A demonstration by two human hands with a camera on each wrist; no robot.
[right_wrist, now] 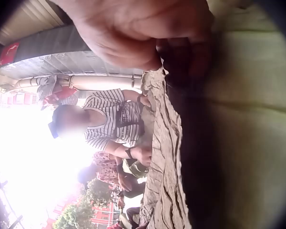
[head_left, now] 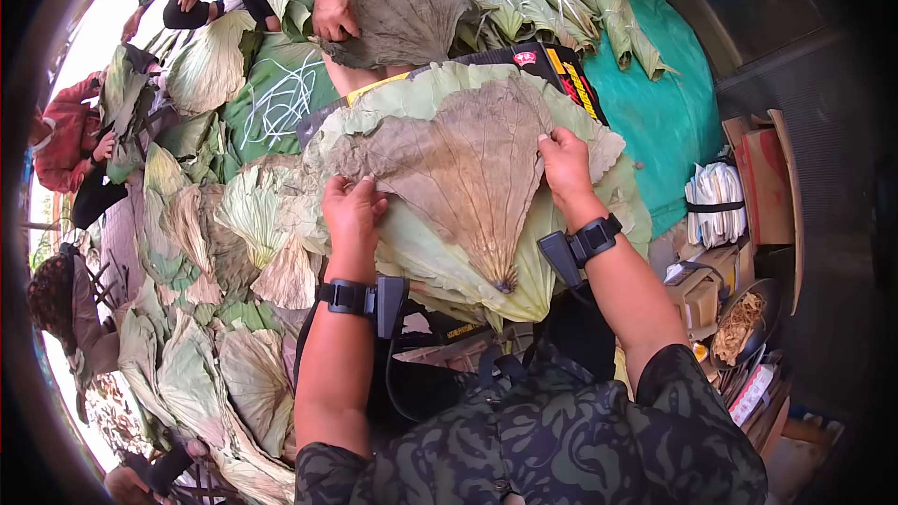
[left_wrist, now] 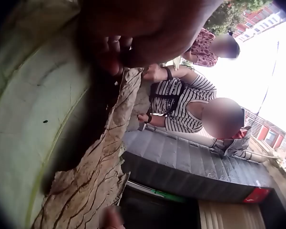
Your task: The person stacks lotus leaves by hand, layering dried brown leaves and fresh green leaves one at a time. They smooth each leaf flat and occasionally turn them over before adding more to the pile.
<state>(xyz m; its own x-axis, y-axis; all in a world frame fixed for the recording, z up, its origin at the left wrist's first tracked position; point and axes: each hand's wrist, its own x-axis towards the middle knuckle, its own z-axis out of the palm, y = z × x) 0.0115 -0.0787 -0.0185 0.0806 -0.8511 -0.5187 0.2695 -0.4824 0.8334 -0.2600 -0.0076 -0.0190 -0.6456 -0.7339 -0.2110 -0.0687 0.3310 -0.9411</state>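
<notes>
Between my two hands spreads a dried brown leaf [head_left: 458,168], fan-shaped, with ribs that run down to a dark point near my body. My left hand [head_left: 353,213] pinches its left edge; my right hand [head_left: 566,166] pinches the right edge between thumb and fingers. Beneath it lies a stack of larger pale green leaves [head_left: 421,271], broad and overlapping. In the left wrist view the brown leaf's veined edge [left_wrist: 93,167] stands raised over a pale green leaf [left_wrist: 24,105]. The right wrist view shows the brown edge [right_wrist: 164,157] under my thumb.
Across from me a person's hand [head_left: 335,14] holds another grey-brown leaf [head_left: 402,9]. Leaf piles [head_left: 224,383] cover the left side, near white ties [head_left: 281,103]. Tied leaf bundles [head_left: 552,0] lie on a green sheet [head_left: 655,122]. Boxes [head_left: 767,187] stand at the right.
</notes>
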